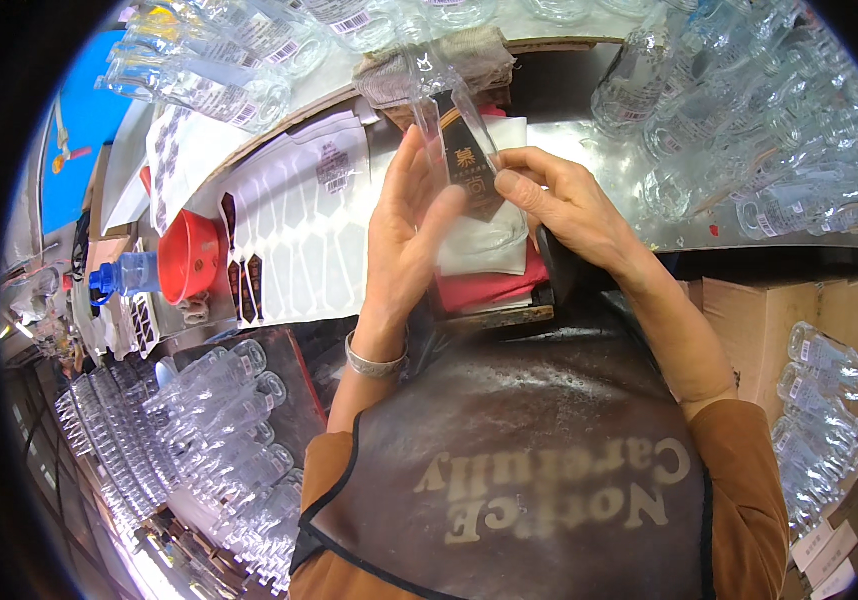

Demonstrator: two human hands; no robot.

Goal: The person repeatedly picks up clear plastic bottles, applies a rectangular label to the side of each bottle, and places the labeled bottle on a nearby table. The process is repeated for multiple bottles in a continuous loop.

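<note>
A clear glass bottle with a dark, gold-marked label lies in front of me, its neck pointing away. My left hand cups its left side, with the thumb blurred by motion over the label's edge. On the other side, my right hand grips the bottle between bent fingers and thumb. Under the neck is a folded grey-brown cloth. Beneath the bottle's body are white cloth and red cloth. Fingertips behind the glass are partly hidden.
Left of my hands lies a label sheet, mostly peeled, with several dark labels remaining. Beyond it stand a red bowl and a blue-capped jug. Glass bottles crowd the right table, the far edge and the lower left. Cardboard boxes stand right.
</note>
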